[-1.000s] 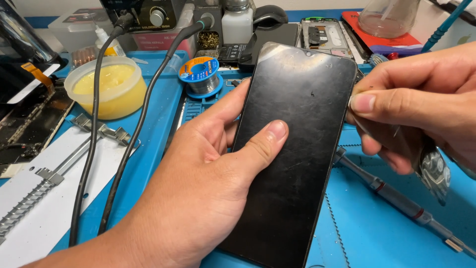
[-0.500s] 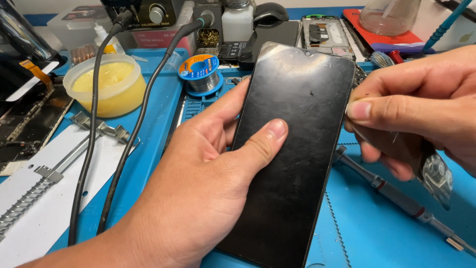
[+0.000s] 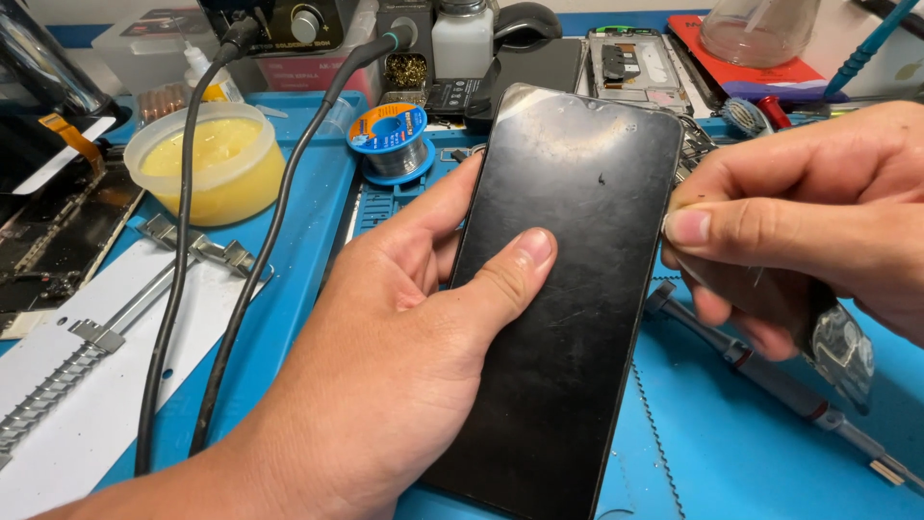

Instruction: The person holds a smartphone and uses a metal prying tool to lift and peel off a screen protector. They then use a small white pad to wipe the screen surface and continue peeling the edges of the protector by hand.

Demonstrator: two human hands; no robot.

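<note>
In the head view, we see the left hand [image 3: 385,347] gripping a black smartphone [image 3: 563,279] from below, thumb pressed flat on the dark scratched screen and fingers wrapped behind its left edge, the phone held tilted above the blue work mat [image 3: 751,453]. The right hand [image 3: 808,221] is closed in a pinch on a thin clear pry tool [image 3: 828,332] at the phone's right edge. On the far left we note a tub of yellow paste [image 3: 207,164], a solder spool [image 3: 390,140] and two black cables [image 3: 231,289].

An electronics repair workbench: blue work mat [image 3: 751,453], solder spool [image 3: 390,142], flux tub [image 3: 205,166], opened phone frame [image 3: 635,67].
</note>
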